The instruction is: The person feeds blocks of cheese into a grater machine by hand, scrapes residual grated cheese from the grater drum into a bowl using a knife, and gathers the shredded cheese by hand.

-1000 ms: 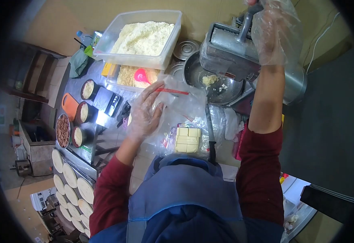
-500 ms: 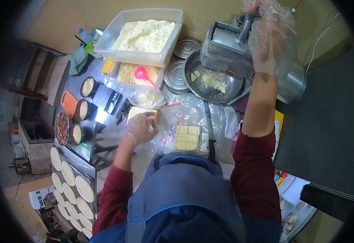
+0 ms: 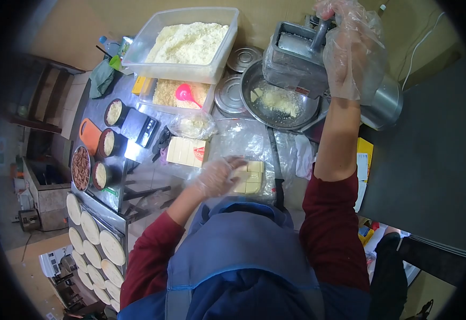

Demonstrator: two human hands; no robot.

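Note:
My left hand, in a clear plastic glove, reaches with fingers stretched out over the left edge of a block of cheese cut into pieces. Whether the fingertips touch it I cannot tell. Left of it lies a larger pale cheese block with red print. High on the right, my gloved right hand is closed around the lever handle of a metal cheese grater. Beneath the grater, a metal bowl holds grated cheese and a few small pieces.
A large plastic tub of grated cheese rests above another container with a pink scoop. A knife lies on the plastic sheet. Further left are a scale, several filled bowls and a tray of dough rounds. Someone's dark-clothed leg shows lower right.
My left hand has moved right and toward me, from the larger cheese block to the cut one. My right hand stays on the lever. A person's leg has come into view at lower right.

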